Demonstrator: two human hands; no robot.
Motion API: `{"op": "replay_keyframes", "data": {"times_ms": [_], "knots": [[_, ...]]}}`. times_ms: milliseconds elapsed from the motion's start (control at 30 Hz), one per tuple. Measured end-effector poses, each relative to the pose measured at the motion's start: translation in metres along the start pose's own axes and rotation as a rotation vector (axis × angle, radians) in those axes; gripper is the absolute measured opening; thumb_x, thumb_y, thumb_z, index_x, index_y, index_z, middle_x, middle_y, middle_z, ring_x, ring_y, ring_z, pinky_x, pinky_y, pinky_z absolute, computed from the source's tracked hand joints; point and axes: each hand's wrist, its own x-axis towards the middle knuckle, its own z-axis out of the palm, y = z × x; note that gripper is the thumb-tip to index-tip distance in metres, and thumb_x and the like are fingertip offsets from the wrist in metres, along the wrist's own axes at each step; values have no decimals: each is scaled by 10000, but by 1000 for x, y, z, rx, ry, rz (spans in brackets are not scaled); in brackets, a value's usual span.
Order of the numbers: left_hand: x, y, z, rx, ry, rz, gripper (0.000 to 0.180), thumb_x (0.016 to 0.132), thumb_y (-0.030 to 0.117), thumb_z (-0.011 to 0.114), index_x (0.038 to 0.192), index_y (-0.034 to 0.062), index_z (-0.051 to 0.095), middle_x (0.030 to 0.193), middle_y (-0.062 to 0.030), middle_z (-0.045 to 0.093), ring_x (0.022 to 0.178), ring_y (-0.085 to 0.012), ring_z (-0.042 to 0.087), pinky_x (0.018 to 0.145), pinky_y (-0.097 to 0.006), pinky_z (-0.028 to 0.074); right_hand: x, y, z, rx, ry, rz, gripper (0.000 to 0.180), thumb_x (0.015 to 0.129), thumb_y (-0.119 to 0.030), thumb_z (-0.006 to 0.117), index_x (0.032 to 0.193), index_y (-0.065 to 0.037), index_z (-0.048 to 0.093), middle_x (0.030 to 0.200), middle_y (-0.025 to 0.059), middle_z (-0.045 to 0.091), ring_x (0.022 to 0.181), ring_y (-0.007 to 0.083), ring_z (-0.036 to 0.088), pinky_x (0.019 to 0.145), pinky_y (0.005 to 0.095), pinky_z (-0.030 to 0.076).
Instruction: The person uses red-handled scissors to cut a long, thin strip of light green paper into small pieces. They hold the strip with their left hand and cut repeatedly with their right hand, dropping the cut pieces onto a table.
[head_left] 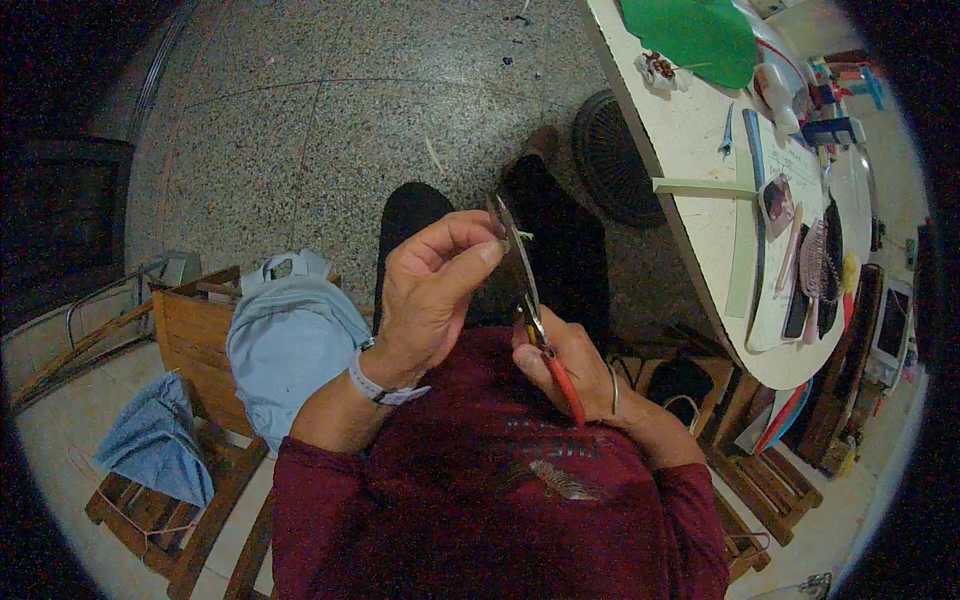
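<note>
Resting in the curled right hand (575, 365), a pair of red-handled scissors (528, 275) is held above the lap, its blades pointed away from the body and slightly parted near the tips. By the blades, a small pale-green piece (526, 236) can be seen. The left hand (430, 285) is brought up just beside them, thumb and forefinger drawn nearly together; whether the piece is gripped there cannot be told. To the right, a cream-topped table (690, 130) is occupied by a green sheet (700, 40), a small blue tool (727, 130) and an open notebook (765, 310). Over its edge a pale-green strip (705, 187) is projected, and another strip is laid along the notebook. Below, the floor (280, 130) is finished in grey speckled stone. At the left, a light-blue backpack (295, 350) is placed against a wooden box-like piece (185, 340), and a blue cloth (155, 440) is draped over a slatted wooden stool.
</note>
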Motion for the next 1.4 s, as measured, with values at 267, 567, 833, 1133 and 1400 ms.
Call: {"op": "replay_keyframes", "data": {"times_ms": [267, 567, 833, 1133, 1400], "knots": [[2, 7, -3, 48, -19, -30, 88, 839, 35, 610, 911, -13, 593, 1011, -107, 588, 956, -231, 609, 920, -384, 480, 0, 1, 1, 4, -13, -6, 338, 861, -313, 613, 874, -13, 459, 670, 179, 575, 617, 350, 603, 563, 421, 467], [7, 19, -15, 234, -108, -33, 73, 824, 36, 640, 883, -7, 642, 1027, -64, 623, 912, -108, 563, 827, -244, 442, -1, 5, 1, 3, -36, -27, 324, 869, -316, 610, 889, -22, 474, 665, 168, 560, 599, 321, 591, 567, 416, 460], [7, 27, -19, 304, -95, -85, 84, 821, 65, 650, 875, 1, 648, 960, -42, 631, 876, -101, 558, 808, -244, 440, 0, 4, 1, 35, -63, -62, 294, 871, -291, 611, 926, -31, 483, 686, 138, 570, 614, 303, 596, 579, 406, 466], [6, 27, -18, 278, -89, -72, 80, 819, 53, 649, 881, 2, 650, 957, -46, 637, 880, -103, 569, 815, -237, 441, 1, 4, 0, 2, -69, -71, 285, 872, -278, 610, 937, -38, 471, 687, 138, 571, 617, 312, 596, 579, 407, 463], [10, 32, -20, 426, -73, -125, 35, 816, 27, 611, 792, 12, 590, 971, -73, 570, 887, -185, 602, 866, -333, 492, 2, 3, -2, 4, -87, -41, 300, 880, -298, 605, 922, -34, 468, 684, 136, 567, 618, 315, 594, 585, 409, 464]]}}
